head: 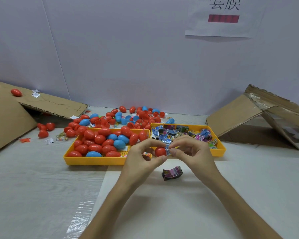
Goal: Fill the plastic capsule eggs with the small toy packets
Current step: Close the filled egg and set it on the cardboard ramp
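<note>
The left hand (141,153) is gripping a red capsule egg (160,151) steady above the surface (214,195). The right hand (193,152) is pinching a blue toy packet (168,150) in its fingers at the egg's open side, apparently to feed it in.

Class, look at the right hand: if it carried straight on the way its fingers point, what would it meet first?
The red egg pinched in the left hand. The right hand holds a blue packet right against it, as far as this single view shows.
</note>
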Demonstrator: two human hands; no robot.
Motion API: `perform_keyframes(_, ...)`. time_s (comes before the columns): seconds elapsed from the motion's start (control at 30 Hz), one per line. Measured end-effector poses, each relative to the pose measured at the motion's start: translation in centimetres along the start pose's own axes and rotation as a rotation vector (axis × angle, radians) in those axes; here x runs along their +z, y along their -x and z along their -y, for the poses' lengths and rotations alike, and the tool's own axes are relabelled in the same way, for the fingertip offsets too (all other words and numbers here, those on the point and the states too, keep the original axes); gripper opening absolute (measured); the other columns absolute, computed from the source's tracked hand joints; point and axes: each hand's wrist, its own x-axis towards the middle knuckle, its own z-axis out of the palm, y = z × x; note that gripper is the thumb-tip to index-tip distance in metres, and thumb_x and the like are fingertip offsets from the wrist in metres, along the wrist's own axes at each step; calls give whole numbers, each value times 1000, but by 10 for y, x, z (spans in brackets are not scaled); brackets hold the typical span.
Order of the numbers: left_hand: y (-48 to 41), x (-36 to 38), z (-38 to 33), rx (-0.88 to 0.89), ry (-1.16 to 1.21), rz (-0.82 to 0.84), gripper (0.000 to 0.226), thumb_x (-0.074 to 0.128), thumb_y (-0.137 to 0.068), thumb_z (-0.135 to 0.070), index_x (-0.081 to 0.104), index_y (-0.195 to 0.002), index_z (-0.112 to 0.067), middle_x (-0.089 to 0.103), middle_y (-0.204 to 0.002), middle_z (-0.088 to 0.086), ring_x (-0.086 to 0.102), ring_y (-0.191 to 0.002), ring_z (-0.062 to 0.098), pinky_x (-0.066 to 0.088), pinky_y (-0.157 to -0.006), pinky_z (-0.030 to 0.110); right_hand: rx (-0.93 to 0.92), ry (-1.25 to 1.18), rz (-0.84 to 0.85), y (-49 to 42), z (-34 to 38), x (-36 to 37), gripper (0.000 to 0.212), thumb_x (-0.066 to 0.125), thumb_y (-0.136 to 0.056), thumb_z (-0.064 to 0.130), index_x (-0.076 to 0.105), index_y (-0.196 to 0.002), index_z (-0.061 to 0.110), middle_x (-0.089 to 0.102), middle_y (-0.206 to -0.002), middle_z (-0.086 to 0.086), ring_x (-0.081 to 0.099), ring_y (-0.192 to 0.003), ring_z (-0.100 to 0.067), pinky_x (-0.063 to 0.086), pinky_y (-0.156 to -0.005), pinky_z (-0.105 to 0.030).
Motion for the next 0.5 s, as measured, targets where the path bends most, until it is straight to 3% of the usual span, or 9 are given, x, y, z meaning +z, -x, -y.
perform_keyframes(0.3, 0, 0, -1, 2, 37, 1, 29, 82, -83, -18, 71, -98, -40, 71, -98, -23, 68, -94, 3, 57, -75, 19, -2, 40, 15, 0, 4, 1, 21, 78, -83, 4, 78, -90, 24, 71, -95, 8, 71, -84, -19, 61, -71, -38)
perform_keyframes(0.5, 0, 2, -1, -3, 56, -7, 30, 83, -83, -16, 70, -97, -39, 71, -97, -22, 70, -92, 4, 57, -72, 18, -48, 126, -12, 4, 5, 7, 32, 81, -82, 6, 74, -99, 33, 67, -99, 18, 69, -78, -13, 52, -63, -20)
